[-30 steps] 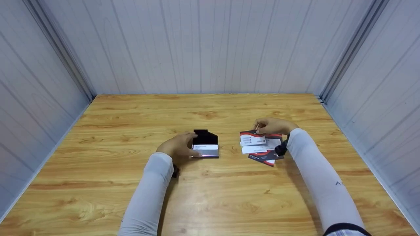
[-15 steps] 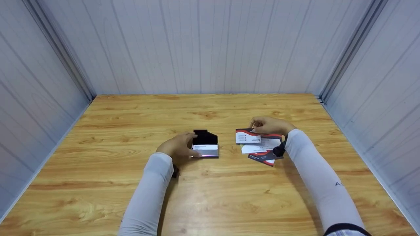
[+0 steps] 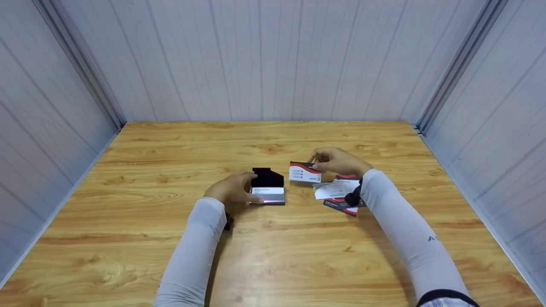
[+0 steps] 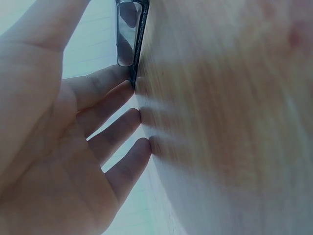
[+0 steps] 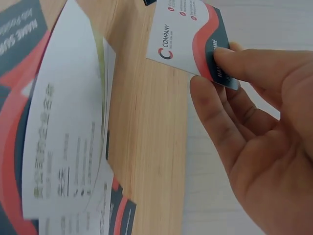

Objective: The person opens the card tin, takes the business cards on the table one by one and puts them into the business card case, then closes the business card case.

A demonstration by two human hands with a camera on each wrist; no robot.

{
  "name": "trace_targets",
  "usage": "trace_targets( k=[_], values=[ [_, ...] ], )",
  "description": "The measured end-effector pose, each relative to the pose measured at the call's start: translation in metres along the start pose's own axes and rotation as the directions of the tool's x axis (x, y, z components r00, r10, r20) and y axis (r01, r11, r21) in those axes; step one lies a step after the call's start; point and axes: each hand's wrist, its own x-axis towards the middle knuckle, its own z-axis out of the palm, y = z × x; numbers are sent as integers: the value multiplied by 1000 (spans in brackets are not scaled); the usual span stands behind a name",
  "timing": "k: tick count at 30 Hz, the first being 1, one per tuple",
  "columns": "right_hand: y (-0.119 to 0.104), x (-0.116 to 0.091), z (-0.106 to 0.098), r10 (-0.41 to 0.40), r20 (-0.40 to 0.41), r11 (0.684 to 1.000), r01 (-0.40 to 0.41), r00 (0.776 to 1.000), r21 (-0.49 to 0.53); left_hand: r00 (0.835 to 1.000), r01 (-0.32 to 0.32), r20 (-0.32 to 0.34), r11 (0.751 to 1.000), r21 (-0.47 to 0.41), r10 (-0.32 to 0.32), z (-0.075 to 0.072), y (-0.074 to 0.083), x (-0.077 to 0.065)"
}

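In the head view, a black business card case [image 3: 268,198] lies on the table with its lid [image 3: 267,177] raised; white and grey cards show inside. My left hand [image 3: 228,187] holds the case by its left side, thumb at the front and fingers by the lid. In the left wrist view the other fingertips rest on the wood beside the case [image 4: 132,39]. Between thumb and fingers my right hand [image 3: 339,160] pinches a red, white and black business card [image 3: 304,172], raised just right of the case. The right wrist view shows the thumb on the dark band of the card [image 5: 188,36].
Several loose business cards [image 3: 337,189] overlap in a pile below my right wrist, some white, some black and red. Wood-grain table [image 3: 273,256] surrounds everything, with pale panel walls [image 3: 273,59] at the back and both sides.
My right hand has carried the business card left, off the pile and closer to the case. The left hand and the case have stayed in place.
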Motion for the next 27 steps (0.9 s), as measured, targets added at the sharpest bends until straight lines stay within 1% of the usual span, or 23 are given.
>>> trace_targets(
  k=[7, 11, 17, 23, 27],
  values=[
    [-8, 12, 13, -69, -15, 997, 70, 997, 22, 1000, -5, 1, 1000, 3, 5, 0, 1, 0],
    [-13, 20, 22, -99, -30, 993, 100, 995, 55, 1000, 3, -5, 1000, 15, -3, 1, 1, 1],
    [-23, 32, 37, -146, -42, 986, 148, 988, 71, 1000, 10, -13, 1000, 16, -10, 1, 1, 0],
    [-30, 41, 48, -161, -59, 980, 166, 985, 110, 1000, 8, -23, 1000, -8, -8, 1, 1, 1],
    [-33, 47, 56, -179, -64, 974, 186, 982, 132, 999, -6, -33, 999, -38, 4, 1, 1, 2]
  ],
)
